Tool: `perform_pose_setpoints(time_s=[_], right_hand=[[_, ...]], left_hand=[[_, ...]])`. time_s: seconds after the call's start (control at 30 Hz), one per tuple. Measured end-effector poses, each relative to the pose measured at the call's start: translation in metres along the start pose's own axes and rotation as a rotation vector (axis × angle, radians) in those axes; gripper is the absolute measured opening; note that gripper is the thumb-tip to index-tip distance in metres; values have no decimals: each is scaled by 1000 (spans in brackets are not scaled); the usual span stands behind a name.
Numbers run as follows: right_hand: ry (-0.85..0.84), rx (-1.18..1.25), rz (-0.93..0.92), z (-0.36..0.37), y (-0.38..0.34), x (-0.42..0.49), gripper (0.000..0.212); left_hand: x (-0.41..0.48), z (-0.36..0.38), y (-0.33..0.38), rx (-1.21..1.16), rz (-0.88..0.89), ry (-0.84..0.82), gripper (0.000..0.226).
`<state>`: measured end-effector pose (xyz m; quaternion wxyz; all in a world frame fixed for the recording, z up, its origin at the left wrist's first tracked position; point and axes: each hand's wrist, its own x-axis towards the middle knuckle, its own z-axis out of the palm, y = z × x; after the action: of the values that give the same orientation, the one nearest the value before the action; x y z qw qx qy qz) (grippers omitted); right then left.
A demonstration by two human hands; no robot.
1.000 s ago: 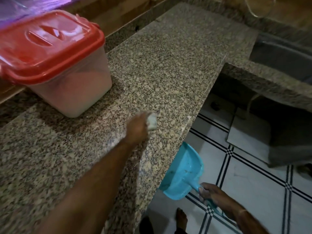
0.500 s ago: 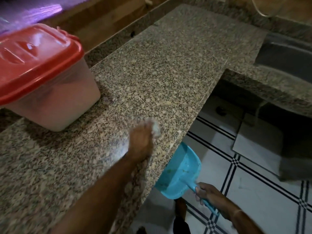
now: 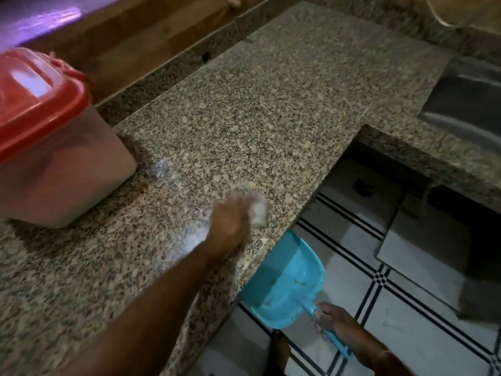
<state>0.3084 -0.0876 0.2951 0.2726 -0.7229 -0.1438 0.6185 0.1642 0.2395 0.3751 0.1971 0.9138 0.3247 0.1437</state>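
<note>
the left hand (image 3: 230,226) is closed over a pale pad (image 3: 259,213), pressing it flat onto the granite countertop (image 3: 271,104) close to the front edge. the hand and pad are blurred, so i cannot tell how each finger lies, nor whether the pad is a sponge or a folded cloth. only the far end of the pad shows beyond the knuckles.

the right hand (image 3: 339,324) is wrapped round the handle (image 3: 334,340) of a light blue dustpan (image 3: 287,283), fingers curled tight about it. the dustpan sits below the counter's edge, its open mouth tucked up against the stone just beneath and to the right of the pad, with a few pale specks lying in its tray (too small to say what they are).

further left on the counter stands a translucent storage box (image 3: 62,175) with a red lid (image 3: 35,104) shut on top, well apart from the pad. a faint whitish smear (image 3: 160,166) marks the stone just beside the box's near corner. at the far right a steel sink (image 3: 471,104) is set into the counter. beneath lies a white tiled floor (image 3: 406,335) with dark double lines, and a bare foot (image 3: 280,348) shows near the dustpan handle. a wooden wall (image 3: 141,42) runs behind the counter.
</note>
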Motion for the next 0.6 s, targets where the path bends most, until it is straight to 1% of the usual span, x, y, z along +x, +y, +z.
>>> perform_pose_setpoints(time_s=[0.03, 0.07, 0.1, 0.13, 0.17, 0.2, 0.23, 0.27, 0.3, 0.37, 0.4, 0.43, 0.47, 0.53, 0.6], right_hand=[[-8, 7, 1, 0, -3, 0, 29], [-18, 7, -3, 0, -7, 0, 33], [-21, 3, -15, 0, -10, 2, 36], [-23, -5, -33, 1, -13, 3, 35], [-29, -15, -48, 0, -13, 7, 32], [-36, -22, -50, -1, -12, 9, 29], [-29, -21, -54, -2, -9, 12, 27], [-18, -22, -57, -2, -6, 13, 28], [-12, -25, -60, -3, 0, 16, 29], [-21, -20, -39, -3, 10, 17, 26], [-32, -23, -28, -3, 14, 15, 22], [-37, -28, -21, -3, 18, 16, 20], [-37, -29, -17, -3, 20, 15, 19], [-37, -4, -13, -1, 17, 10, 18], [-29, 21, -12, 4, 16, 2, 27]], left_hand=[[-11, 4, 10, -3, 84, -48, 34], [-11, -3, 11, -54, 90, -28, 33], [-6, -14, 3, -66, 29, 30, 33], [4, -22, -19, -10, -75, 103, 38], [15, -34, -42, 48, -202, 182, 51], [26, -44, -73, 66, -361, 208, 63], [35, -51, -94, 70, -450, 205, 68], [42, -54, -97, 61, -491, 181, 67], [47, -51, -84, 22, -443, 159, 65], [52, -30, -32, -169, -209, 62, 61], [51, -17, -6, -231, -106, 19, 55], [47, -2, 15, -210, -26, -32, 45], [42, 13, 25, -140, 11, -74, 36], [27, 29, 29, -55, 35, -114, 33], [7, 26, 19, -46, 122, -138, 34]])
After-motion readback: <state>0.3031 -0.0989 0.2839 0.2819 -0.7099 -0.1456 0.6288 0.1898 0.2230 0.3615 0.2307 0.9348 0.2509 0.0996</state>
